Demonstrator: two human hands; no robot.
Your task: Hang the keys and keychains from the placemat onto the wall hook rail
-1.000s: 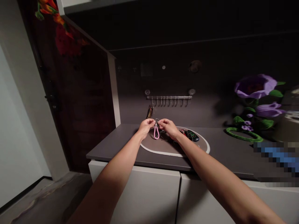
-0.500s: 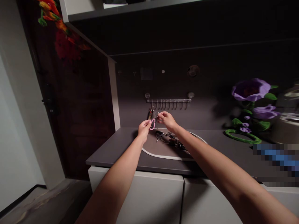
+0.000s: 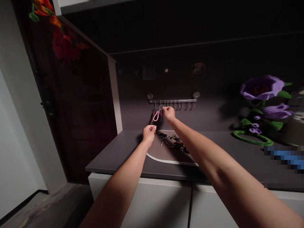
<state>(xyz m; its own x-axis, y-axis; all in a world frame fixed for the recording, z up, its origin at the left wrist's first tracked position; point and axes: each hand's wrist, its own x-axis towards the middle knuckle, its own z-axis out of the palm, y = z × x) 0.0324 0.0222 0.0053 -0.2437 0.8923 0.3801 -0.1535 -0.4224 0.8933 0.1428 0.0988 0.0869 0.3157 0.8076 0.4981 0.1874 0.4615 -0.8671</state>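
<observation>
While the right hand (image 3: 169, 114) pinches the ring (image 3: 161, 107) by the rail's (image 3: 172, 101) left part | pink loop (image 3: 156, 116) hanging left | left hand (image 3: 149, 133) nearer, lower, fingertips together, nothing seen held | steady wrist seems best.

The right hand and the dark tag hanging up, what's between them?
In the head view, the pink loop and its metal ring show between the right hand and the dark tag.

At the centre of the frame, a thin metal key ring (image 3: 161, 106) is held aloft near the left end of the clear hook rail (image 3: 175, 101); its pink strap (image 3: 156, 116) forms a narrow loop, slanting toward lower left.
</observation>
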